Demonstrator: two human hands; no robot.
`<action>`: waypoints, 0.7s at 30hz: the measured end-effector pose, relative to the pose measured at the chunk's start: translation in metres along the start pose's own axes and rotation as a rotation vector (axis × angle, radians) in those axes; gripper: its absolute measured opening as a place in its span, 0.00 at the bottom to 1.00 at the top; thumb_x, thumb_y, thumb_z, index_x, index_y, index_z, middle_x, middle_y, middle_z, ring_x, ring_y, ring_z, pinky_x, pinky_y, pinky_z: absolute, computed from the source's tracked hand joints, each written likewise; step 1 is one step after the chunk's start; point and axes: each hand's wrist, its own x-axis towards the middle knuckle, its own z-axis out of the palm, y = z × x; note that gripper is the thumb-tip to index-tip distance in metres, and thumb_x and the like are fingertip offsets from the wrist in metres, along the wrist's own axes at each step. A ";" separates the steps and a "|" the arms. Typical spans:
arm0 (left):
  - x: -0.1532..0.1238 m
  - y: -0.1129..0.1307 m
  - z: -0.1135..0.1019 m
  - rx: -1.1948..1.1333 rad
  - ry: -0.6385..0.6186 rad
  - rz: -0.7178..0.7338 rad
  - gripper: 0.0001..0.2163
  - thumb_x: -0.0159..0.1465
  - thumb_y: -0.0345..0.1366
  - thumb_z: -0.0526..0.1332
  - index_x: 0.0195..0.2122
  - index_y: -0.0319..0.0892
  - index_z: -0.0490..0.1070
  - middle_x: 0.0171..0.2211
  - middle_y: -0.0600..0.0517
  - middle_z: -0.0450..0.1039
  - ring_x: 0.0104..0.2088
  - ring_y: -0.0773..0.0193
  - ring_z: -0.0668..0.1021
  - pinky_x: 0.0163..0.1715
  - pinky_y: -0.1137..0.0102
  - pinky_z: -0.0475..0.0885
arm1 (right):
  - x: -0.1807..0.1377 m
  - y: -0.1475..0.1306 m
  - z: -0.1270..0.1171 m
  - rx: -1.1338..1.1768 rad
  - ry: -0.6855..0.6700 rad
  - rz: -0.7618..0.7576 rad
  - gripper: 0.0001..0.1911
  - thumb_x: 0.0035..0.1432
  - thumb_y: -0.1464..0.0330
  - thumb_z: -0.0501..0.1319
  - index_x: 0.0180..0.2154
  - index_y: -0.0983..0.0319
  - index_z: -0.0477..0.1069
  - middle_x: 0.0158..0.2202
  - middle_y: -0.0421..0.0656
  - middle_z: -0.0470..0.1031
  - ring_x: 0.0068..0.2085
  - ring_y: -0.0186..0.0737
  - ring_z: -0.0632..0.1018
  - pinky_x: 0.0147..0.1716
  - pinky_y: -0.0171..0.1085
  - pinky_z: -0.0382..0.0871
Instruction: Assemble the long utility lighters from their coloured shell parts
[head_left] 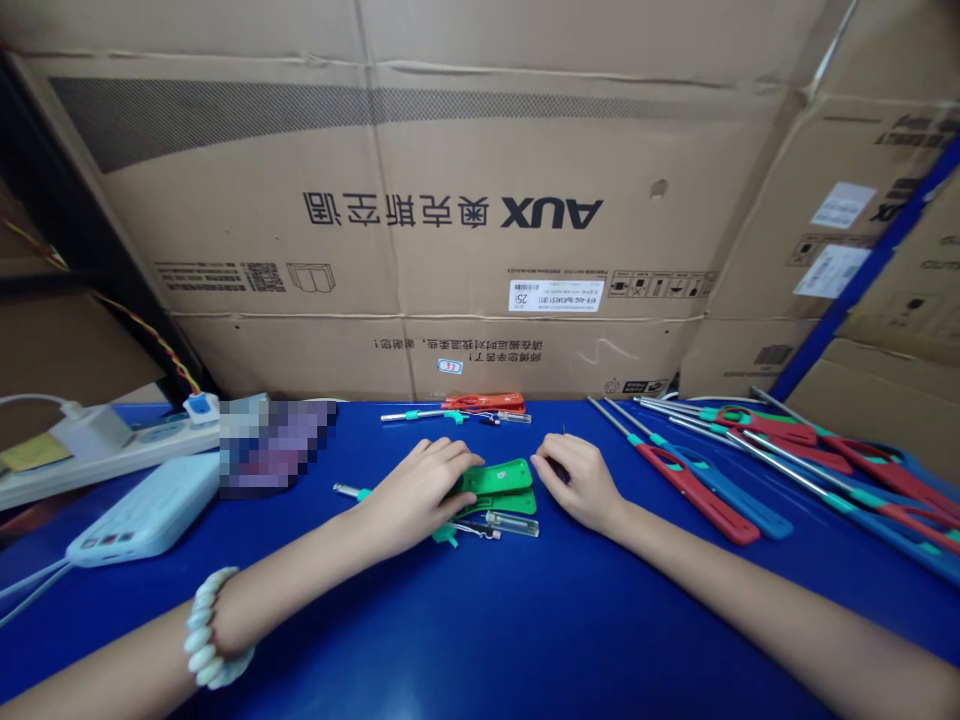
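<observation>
My left hand pinches a green plastic lighter casing half between thumb and fingers. It is tilted above a second green casing half, which lies beneath it. Close under that hand are a clear fuel tube, thin wires and a metal lighter rod with a teal collar. To the right of the casing, my right hand is closed around a dark tool, mostly hidden by the fingers. A thin dark tip sticks up above that fist.
Farther back lies an orange-red lighter casing with its rod and loose parts. Several red and blue long lighters lie at the right. A light blue power bank and a white power strip sit left. Cardboard walls the back.
</observation>
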 end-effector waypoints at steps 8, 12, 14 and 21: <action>0.014 -0.028 0.007 -0.068 0.014 0.016 0.11 0.64 0.29 0.60 0.47 0.43 0.68 0.45 0.50 0.72 0.46 0.56 0.72 0.45 0.62 0.64 | 0.001 -0.001 -0.001 0.011 0.007 0.015 0.13 0.64 0.71 0.50 0.26 0.61 0.61 0.21 0.38 0.63 0.23 0.34 0.64 0.27 0.35 0.56; 0.016 -0.033 0.011 -0.076 0.013 0.026 0.11 0.64 0.31 0.60 0.48 0.42 0.68 0.45 0.49 0.71 0.46 0.56 0.72 0.45 0.62 0.65 | 0.001 -0.005 -0.002 0.013 -0.061 -0.092 0.10 0.62 0.71 0.51 0.28 0.61 0.64 0.24 0.40 0.67 0.25 0.35 0.66 0.28 0.35 0.57; 0.019 -0.033 0.009 -0.081 0.024 0.045 0.11 0.65 0.32 0.59 0.49 0.41 0.68 0.45 0.48 0.71 0.47 0.56 0.71 0.46 0.62 0.65 | 0.001 -0.008 -0.002 -0.013 -0.103 -0.181 0.10 0.62 0.72 0.51 0.29 0.62 0.65 0.25 0.42 0.69 0.26 0.36 0.66 0.28 0.36 0.57; 0.041 -0.023 0.010 -0.077 0.049 0.149 0.06 0.65 0.29 0.58 0.40 0.41 0.73 0.40 0.50 0.71 0.43 0.59 0.71 0.44 0.64 0.63 | -0.001 -0.015 -0.002 -0.107 -0.176 -0.405 0.10 0.60 0.71 0.50 0.28 0.62 0.66 0.24 0.42 0.67 0.26 0.37 0.65 0.26 0.37 0.54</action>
